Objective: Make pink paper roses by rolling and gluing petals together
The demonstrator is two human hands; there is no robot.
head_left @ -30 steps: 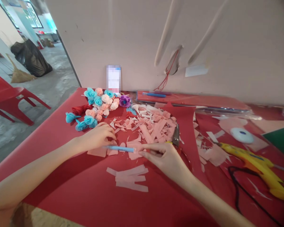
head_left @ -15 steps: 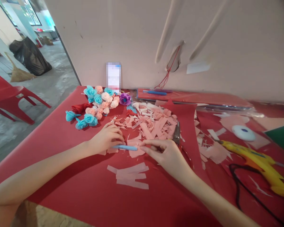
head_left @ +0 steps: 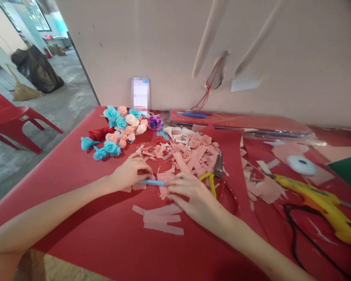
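Observation:
A slim light-blue pen (head_left: 152, 182) lies level over pink paper pieces near the middle of the red table. My left hand (head_left: 131, 171) is closed on its left end, fingers curled over it. At the other end, my right hand (head_left: 190, 193) has its fingers bent together on the pen, hiding its tip. Under the right fingertips lies a pink paper piece (head_left: 163, 192), partly covered. Several pale pink paper strips (head_left: 163, 220) lie just in front of the hands. Behind them spreads a heap of pink paper scraps (head_left: 190, 152).
Scissors with yellow and red handles (head_left: 212, 183) lie beside my right hand. Blue, pink, red and purple paper flowers (head_left: 121, 123) sit at the back left, before a propped phone (head_left: 140, 95). A yellow glue gun (head_left: 318, 199) with a black cord lies at the right.
My right hand has moved left and its fingers have come down over the pen's right end. The scissors' yellow handle is now uncovered. My left hand has barely shifted.

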